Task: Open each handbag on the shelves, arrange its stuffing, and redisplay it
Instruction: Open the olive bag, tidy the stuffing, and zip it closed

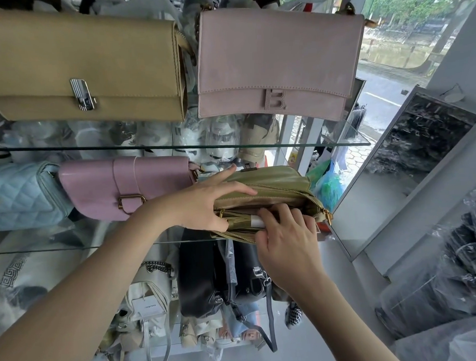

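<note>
- The left hand grips the back wall of the olive handbag, fingers curled over the top and thumb at the front lip, spreading the mouth.
- The right hand has its fingers dipped into the mouth, at the pale stuffing. The tips are hidden, so I cannot tell whether they pinch it or only press it.
- The two hands sit close together on the one bag, in the centre of the frame.
- The bag rests at the right end of the middle glass shelf, unzipped, with its zip running along the open rim.
- It looks soft, light and slouchy, likely to fold without filling. The rim beside the zip seems the best hold, and the smooth skin may slip.
- The stuffing looks like light paper that would crumple or tear if tugged.
- Left of it on the same shelf, a pink buckle bag stands close by, then a blue quilted bag.
- Lower centre, beneath the shelf, a black bag sits with loose straps.
- Across the top of the frame stand a tan bag and a rose bag. The glass edge and the pink neighbour crowd the redisplay.
</note>
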